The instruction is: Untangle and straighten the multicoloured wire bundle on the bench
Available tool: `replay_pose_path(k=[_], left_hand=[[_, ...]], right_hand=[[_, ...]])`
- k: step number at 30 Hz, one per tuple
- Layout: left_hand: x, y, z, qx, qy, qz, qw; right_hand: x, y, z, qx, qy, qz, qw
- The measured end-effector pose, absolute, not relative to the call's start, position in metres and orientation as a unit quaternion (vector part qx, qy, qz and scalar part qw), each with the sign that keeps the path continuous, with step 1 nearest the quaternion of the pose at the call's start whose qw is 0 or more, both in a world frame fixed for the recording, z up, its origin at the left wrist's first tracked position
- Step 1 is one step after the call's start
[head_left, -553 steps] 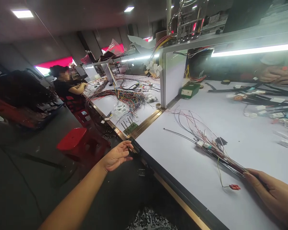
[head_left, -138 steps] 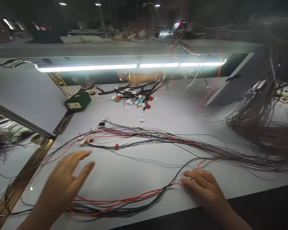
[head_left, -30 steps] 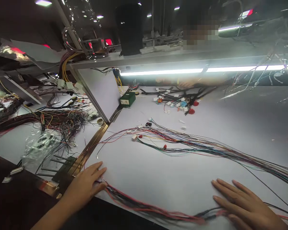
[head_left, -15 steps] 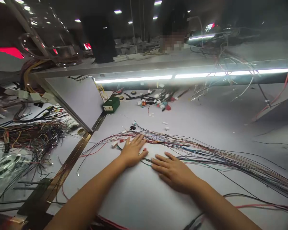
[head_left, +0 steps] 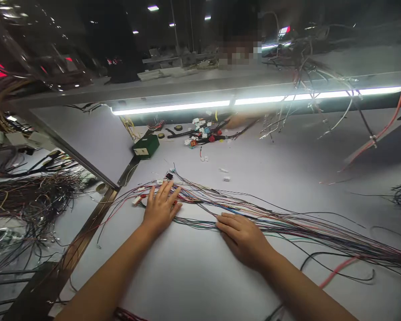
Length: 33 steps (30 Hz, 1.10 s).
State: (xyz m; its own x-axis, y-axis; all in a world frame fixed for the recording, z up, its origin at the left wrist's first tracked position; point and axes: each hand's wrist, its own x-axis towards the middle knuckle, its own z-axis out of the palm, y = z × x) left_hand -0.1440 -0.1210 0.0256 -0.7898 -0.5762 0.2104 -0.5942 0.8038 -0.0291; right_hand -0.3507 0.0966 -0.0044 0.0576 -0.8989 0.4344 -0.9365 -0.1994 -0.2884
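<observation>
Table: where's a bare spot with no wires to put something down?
The table is bare near the front edge, in the gap behind the left hand and right hand. Another mostly bare patch lies between the wire bundle and the connector pile. It is crowded along the bundle itself.

Lit by a long white tube lamp [head_left: 173, 108] fixed under a grey shelf [head_left: 187, 85], with a pale desk [head_left: 194, 278] spread below the lamp, a slanted white divider panel [head_left: 87, 133] to its left and dim ceiling lights [head_left: 153, 7] far behind it.
</observation>
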Motion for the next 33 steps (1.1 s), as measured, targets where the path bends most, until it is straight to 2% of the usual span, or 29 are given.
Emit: replay_pose_path(k=[4,7,11,13,16,20,29,33], left_hand=[[-0.171,-0.086,0.023,0.193,-0.980,-0.018,0.043],[-0.182,-0.070,0.014,0.189,-0.979,-0.075,0.009],[-0.180,-0.067,0.010,0.212,-0.973,-0.092,0.030],[-0.177,-0.067,0.012,0.220,-0.970,-0.092,0.034],[-0.175,-0.067,0.013,0.236,-0.967,-0.085,0.041],[-0.176,-0.064,0.011,0.242,-0.966,-0.075,0.049],[-0.178,-0.066,0.004,0.258,-0.963,-0.053,0.056],[-0.176,-0.064,0.005,0.216,-0.970,-0.015,0.110]], right_hand=[[-0.350,0.100,-0.003,0.746,-0.589,0.309,0.030],[-0.355,0.101,0.000,0.747,-0.584,0.317,0.030],[-0.375,0.102,-0.002,0.615,-0.740,0.252,0.098],[-0.383,0.103,-0.006,0.573,-0.788,0.202,0.096],[-0.388,0.105,-0.012,0.599,-0.777,0.173,0.090],[-0.384,0.105,-0.012,0.655,-0.719,0.213,0.092],[-0.372,0.108,0.001,0.701,-0.656,0.280,0.022],[-0.364,0.106,0.002,0.722,-0.617,0.315,-0.010]])
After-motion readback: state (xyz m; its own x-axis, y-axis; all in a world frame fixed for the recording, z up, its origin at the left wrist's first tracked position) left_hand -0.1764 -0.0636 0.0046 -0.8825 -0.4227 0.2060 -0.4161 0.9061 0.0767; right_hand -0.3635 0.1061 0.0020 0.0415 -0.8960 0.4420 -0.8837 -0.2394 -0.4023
